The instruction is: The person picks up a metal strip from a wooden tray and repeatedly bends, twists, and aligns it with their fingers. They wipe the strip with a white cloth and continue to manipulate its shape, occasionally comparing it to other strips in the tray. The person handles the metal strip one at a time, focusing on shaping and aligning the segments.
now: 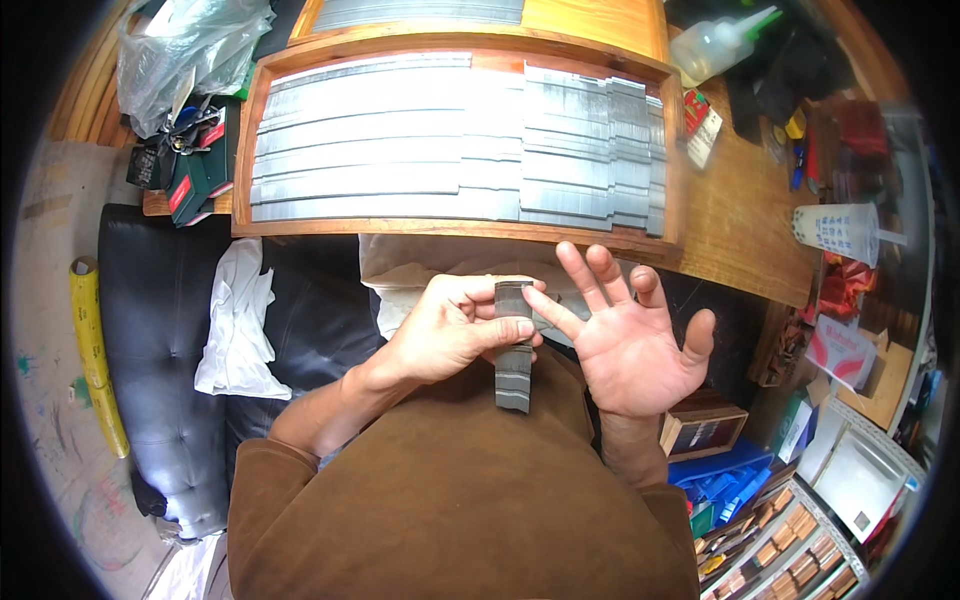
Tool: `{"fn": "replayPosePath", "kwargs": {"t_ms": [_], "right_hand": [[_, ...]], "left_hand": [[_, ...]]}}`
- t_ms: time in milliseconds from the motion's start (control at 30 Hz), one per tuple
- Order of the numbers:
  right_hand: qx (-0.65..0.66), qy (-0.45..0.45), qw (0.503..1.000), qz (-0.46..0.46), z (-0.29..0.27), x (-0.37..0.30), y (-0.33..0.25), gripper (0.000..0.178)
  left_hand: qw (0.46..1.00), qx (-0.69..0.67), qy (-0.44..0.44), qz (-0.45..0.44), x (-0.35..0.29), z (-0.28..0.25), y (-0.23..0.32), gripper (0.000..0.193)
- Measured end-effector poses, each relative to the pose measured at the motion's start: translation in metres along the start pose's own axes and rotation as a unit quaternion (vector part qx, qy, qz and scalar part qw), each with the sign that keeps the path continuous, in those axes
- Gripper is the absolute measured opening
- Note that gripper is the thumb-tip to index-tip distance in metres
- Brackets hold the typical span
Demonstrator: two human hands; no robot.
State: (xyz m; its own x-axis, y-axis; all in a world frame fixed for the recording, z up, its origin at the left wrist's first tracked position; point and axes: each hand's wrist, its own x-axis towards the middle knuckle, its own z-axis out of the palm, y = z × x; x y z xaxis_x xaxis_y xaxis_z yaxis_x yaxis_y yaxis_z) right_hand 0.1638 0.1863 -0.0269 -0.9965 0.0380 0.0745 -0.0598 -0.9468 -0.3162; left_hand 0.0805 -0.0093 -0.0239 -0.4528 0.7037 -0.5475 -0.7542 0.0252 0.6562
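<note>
My left hand (440,325) is closed round a narrow stack of thin grey metal strips (513,375), held in front of my chest. Its thumb presses on the face of the stack, and the lower end hangs free below the fingers. To the right, my right hand (640,360) is turned palm up with its fingers spread. Its little finger reaches to the upper end of the stack and seems to touch it; the palm is bare. Beyond both hands, a wooden tray (450,232) holds overlapping rows of similar grey strips (390,130).
The tray rests on a wooden table (745,235). A squeeze bottle (705,50) and a drink cup (835,232) stand right. Plastic bags (190,50) and dark boxes (205,170) sit far left. A white cloth (238,320) lies on a black padded seat (160,350).
</note>
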Motion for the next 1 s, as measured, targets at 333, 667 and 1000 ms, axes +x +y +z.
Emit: {"fn": "replayPosePath", "kwargs": {"t_ms": [333,667,1000], "right_hand": [[0.017,-0.008,1.0,-0.005,-0.0043,0.0005,0.0014,0.066],[0.023,-0.005,1.0,0.005,-0.0052,0.001,-0.0005,0.062],[0.046,-0.02,0.999,0.007,-0.007,0.0009,0.0057,0.065]], "left_hand": [[1.0,0.007,-0.02,-0.005,0.0022,0.0012,0.0003,0.042],[0.999,-0.036,-0.013,-0.015,0.0013,0.0025,0.001,0.044],[0.999,-0.02,-0.027,-0.011,0.0041,0.0038,-0.0015,0.039]]}}
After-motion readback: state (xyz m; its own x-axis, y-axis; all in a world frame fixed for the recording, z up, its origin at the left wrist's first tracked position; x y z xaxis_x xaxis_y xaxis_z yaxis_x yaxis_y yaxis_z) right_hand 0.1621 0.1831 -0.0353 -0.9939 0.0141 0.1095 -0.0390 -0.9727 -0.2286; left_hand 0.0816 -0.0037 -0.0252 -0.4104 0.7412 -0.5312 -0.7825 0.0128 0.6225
